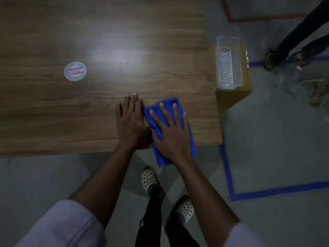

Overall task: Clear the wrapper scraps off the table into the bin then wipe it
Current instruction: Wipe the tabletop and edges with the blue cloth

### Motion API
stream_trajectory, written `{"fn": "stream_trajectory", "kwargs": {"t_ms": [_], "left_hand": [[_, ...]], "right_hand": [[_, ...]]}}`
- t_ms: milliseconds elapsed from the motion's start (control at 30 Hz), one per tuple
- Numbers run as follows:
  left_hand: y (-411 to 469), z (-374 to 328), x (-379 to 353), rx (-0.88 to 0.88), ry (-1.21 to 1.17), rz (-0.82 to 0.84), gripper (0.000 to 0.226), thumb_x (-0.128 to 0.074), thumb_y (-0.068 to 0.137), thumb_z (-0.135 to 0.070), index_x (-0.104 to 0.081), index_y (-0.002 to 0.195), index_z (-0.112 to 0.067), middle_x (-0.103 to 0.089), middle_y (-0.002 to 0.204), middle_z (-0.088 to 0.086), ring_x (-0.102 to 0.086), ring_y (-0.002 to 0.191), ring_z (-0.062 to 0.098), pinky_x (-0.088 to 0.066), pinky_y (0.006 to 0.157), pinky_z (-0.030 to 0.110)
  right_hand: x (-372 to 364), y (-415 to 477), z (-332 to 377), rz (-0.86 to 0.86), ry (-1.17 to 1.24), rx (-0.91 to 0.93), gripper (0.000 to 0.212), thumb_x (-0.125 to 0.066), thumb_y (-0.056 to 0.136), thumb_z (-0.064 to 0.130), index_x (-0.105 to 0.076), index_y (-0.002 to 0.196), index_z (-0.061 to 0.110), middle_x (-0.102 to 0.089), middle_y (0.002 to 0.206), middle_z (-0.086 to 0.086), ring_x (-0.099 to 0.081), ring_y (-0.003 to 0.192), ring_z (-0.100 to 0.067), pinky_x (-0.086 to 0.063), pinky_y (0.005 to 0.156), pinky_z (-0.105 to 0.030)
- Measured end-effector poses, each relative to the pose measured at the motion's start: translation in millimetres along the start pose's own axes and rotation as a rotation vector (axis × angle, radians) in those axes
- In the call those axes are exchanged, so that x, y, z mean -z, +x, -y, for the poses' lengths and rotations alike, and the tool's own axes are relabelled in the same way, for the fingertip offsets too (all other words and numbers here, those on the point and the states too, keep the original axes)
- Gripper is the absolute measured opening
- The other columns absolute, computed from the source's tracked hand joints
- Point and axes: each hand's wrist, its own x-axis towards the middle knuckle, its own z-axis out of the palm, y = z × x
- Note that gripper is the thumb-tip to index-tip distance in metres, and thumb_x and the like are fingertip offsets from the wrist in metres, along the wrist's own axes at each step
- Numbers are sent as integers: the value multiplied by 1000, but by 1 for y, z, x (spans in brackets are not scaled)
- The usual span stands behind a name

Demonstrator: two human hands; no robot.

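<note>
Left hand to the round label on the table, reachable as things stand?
Probably yes. The left hand lies flat on the table, holding nothing, and only bare wood shows between it and the round label, further left. The right hand presses the blue cloth, off that path.

A lab or workshop space, not a home, is suggested: the bare grey floor (pixel 267 139) is divided by lines of blue tape (pixel 277 190) and red tape (pixel 263 18), and a cardboard box (pixel 231 98) carrying a clear plastic tray (pixel 228 65) is set against a plain wood-grain bench (pixel 89 107).
</note>
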Motion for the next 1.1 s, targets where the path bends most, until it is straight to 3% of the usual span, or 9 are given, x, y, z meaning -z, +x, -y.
{"fn": "stream_trajectory", "kwargs": {"t_ms": [100, 167, 267, 467, 633, 767, 833, 967, 1100], "left_hand": [[40, -8, 8, -20, 129, -15, 34, -45, 87, -28, -56, 112, -8, -57, 120, 21, -50, 114, 37, -36, 106, 53], [75, -9, 5, -35, 129, 13, 37, -42, 88, -29, -54, 117, -8, -54, 129, 20, -46, 128, 36, -28, 116, 53], [113, -9, -11, -86, 57, 35, 56, -37, 91, -28, -48, 143, -11, -38, 160, 10, -22, 155, 27, -8, 127, 49], [126, -9, -27, -76, 39, 78, 71, -23, 94, -31, -21, 162, -15, -14, 171, 3, -4, 159, 18, 0, 129, 44], [130, 2, -30, -40, -181, -11, 64, -27, 96, -30, -39, 155, -9, -33, 164, 7, -22, 156, 22, -10, 128, 42], [129, 11, -28, 67, -383, -97, 53, -35, 97, -20, -55, 144, -7, -48, 155, 13, -36, 150, 26, -16, 126, 41], [127, 7, -26, 31, -347, -75, 51, -40, 100, -21, -51, 149, -10, -41, 160, 11, -29, 153, 25, -13, 127, 41], [126, -6, -25, 2, -131, 38, 66, -28, 105, -45, -16, 164, -18, 1, 172, 2, 5, 159, 20, 3, 128, 43], [132, -4, -33, -4, -22, 68, 71, -16, 104, -56, -4, 165, -22, 7, 172, -1, 11, 158, 19, 9, 127, 48]], "right_hand": [[10, -26, -36, 2, -4, -164, 62, -34, 101, 66, -16, 159, 49, -1, 170, 16, 8, 158, -20, -8, 125, -55], [18, -12, -60, -25, 15, -354, 64, -33, 100, 68, -15, 159, 50, -1, 170, 16, 9, 158, -20, -6, 125, -55], [24, 41, -84, -64, 39, -491, 66, -30, 100, 70, -14, 160, 47, 2, 171, 12, 12, 157, -23, 0, 125, -56], [20, 153, -77, -112, -13, -447, 68, -26, 100, 69, -13, 161, 42, -3, 172, 5, 12, 157, -32, 6, 124, -57], [11, 177, -15, -37, 1, -153, 60, -28, 102, 59, -19, 160, 45, -9, 171, 8, 6, 158, -29, 0, 125, -55], [11, 107, -16, 0, 48, 8, 59, -33, 99, 59, -28, 157, 46, -11, 170, 13, 5, 158, -24, -7, 126, -53], [14, 75, -45, -18, 1, -62, 61, -35, 100, 65, -23, 158, 49, -6, 171, 15, 9, 158, -22, -8, 126, -52], [29, 98, -93, -65, -23, -294, 67, -32, 98, 71, -19, 159, 48, -4, 171, 14, 10, 158, -23, -7, 126, -55], [37, 178, -108, -86, 36, -430, 69, -31, 98, 73, -15, 160, 46, 1, 171, 10, 14, 157, -25, 3, 126, -54]]}}
